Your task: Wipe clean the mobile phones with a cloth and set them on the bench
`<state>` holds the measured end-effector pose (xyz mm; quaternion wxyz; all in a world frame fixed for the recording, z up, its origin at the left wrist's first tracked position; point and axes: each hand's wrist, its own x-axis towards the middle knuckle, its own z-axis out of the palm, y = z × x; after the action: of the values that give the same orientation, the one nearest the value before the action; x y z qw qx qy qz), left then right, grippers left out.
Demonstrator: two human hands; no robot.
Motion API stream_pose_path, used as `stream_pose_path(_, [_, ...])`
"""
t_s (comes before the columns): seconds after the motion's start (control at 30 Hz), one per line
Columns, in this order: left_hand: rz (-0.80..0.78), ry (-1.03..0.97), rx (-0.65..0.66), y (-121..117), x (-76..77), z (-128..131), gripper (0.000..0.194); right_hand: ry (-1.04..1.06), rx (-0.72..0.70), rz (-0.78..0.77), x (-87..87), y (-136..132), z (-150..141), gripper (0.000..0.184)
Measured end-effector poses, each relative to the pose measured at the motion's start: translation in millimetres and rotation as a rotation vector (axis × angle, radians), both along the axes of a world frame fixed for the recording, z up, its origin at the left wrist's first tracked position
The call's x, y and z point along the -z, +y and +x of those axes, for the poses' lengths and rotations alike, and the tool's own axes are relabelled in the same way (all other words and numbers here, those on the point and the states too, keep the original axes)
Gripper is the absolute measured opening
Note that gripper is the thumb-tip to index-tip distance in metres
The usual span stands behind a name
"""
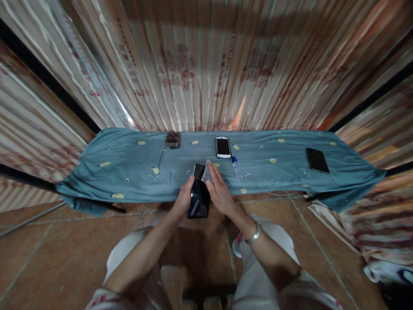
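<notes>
My left hand (184, 197) grips the left edge of a black glossy phone-like object (199, 200), thumb on top, just over the bench's front edge. Behind its upper end shows a dark rectangular screen with a light rim (199, 171); whether it belongs to the same object I cannot tell. My right hand (220, 191) has its fingers close together around a crumpled whitish tissue or thin cloth (206, 171), held against the black object's right side. Right of that hand, a small clear bottle with a blue cap (237, 168) lies on the blue-green cloth (174, 181).
A white phone (223, 147) lies behind my hands. At the right is a black phone (317, 160), and at the back left a small dark, pixelated item (173, 140). Striped curtains (206, 86) and dark poles (374, 97) surround the bench. Tiled floor (64, 258) lies below.
</notes>
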<state>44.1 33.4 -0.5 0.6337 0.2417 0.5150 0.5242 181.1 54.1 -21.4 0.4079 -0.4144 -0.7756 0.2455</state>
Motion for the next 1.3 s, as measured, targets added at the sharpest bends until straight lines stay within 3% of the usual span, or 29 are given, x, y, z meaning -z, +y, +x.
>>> stream_pose_path(0.13, [-0.129,-0.228,0.024,1,-11.3,-2,0.047,0.006,0.010,-0.030,2.9,-5,-8,0.059])
stream_pose_path(0.3, [-0.197,-0.284,0.029,4,-17.2,-11,0.052,-0.040,0.000,-0.099,2.8,-14,-17,0.063])
stream_pose_path(0.53, [-0.101,-0.220,-0.208,14,-18.8,-21,0.045,-0.065,-0.107,-0.145,3.0,-33,-26,0.063])
stream_pose_path(0.77, [-0.102,-0.391,-0.050,15,-26.6,-42,0.064,-0.135,-0.173,-0.130,0.4,-61,-28,0.059])
stream_pose_path(0.93, [-0.072,-0.400,-0.016,13,-22.1,-51,0.063,-0.211,-0.196,0.013,-2.4,-65,-23,0.051])
stream_pose_path(1.13, [-0.076,-0.402,-0.079,15,-18.0,-50,0.059,-0.256,-0.182,0.160,-2.8,-53,-19,0.047])
stream_pose_path(1.3, [-0.076,-0.426,-0.057,15,-18.6,-48,0.061,-0.252,-0.185,0.284,-1.8,-45,-17,0.044])
